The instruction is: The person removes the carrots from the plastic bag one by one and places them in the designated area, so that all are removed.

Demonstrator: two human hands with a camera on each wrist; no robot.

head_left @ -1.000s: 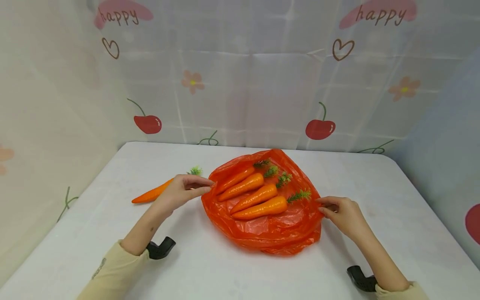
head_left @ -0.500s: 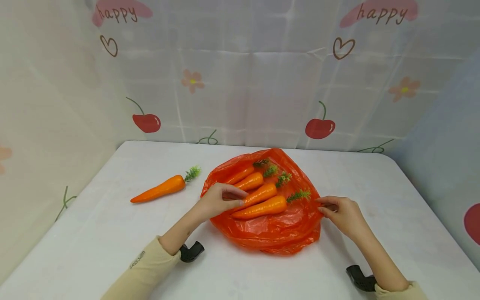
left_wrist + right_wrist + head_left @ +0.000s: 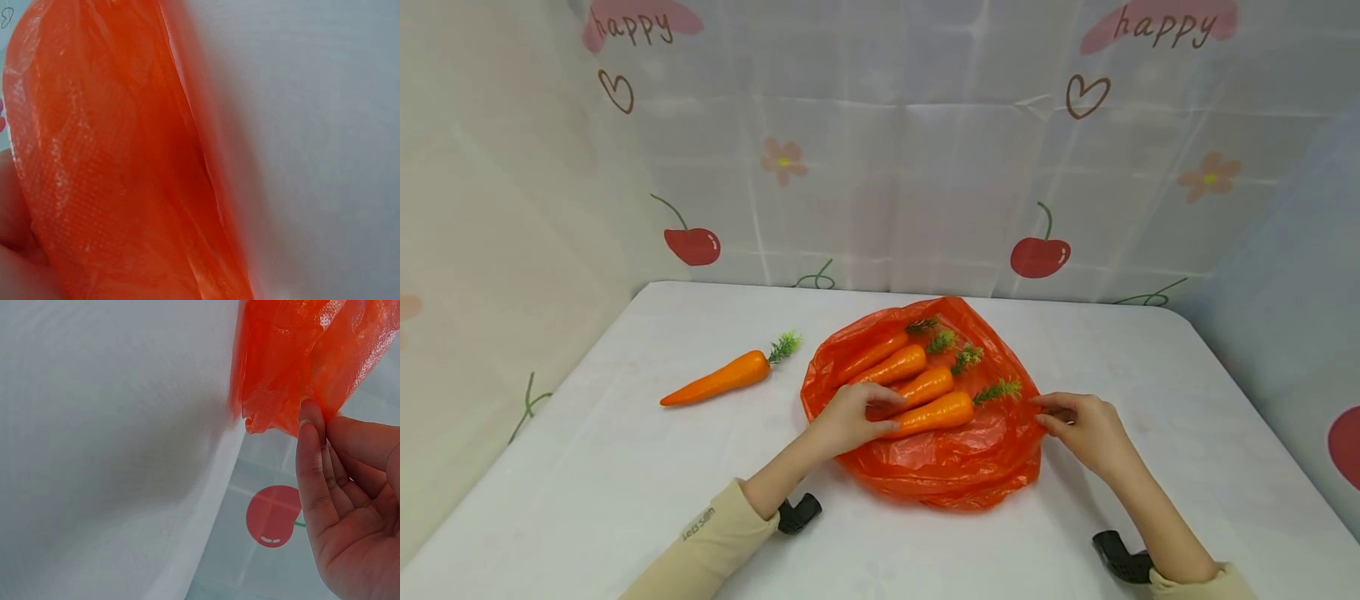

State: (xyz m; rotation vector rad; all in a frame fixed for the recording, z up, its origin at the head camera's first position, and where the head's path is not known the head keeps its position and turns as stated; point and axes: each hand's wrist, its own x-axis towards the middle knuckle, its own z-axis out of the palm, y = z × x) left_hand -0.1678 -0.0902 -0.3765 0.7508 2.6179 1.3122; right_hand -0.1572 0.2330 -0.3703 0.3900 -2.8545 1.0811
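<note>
A red plastic bag (image 3: 925,462) lies spread open on the white table with several glossy orange carrots with green tops in it. My left hand (image 3: 853,421) reaches in over its left rim. Fingers and thumb lie either side of the narrow end of the front carrot (image 3: 943,412), hiding its tip. In the left wrist view the bag's wall (image 3: 112,150) covers most of that hand. At the bag's right rim, my right hand (image 3: 1092,429) pinches the plastic between thumb and fingers, as the right wrist view also shows at the bag edge (image 3: 281,362).
One more carrot (image 3: 722,382) lies outside the bag, to its left on the table (image 3: 587,467). A printed curtain (image 3: 895,167) hangs behind the table's back edge. Black wrist mounts (image 3: 800,514) sit under the forearms.
My left hand has let go of the bag's left rim and moved right, over the carrots to the front one. The right hand stays at its rim.
</note>
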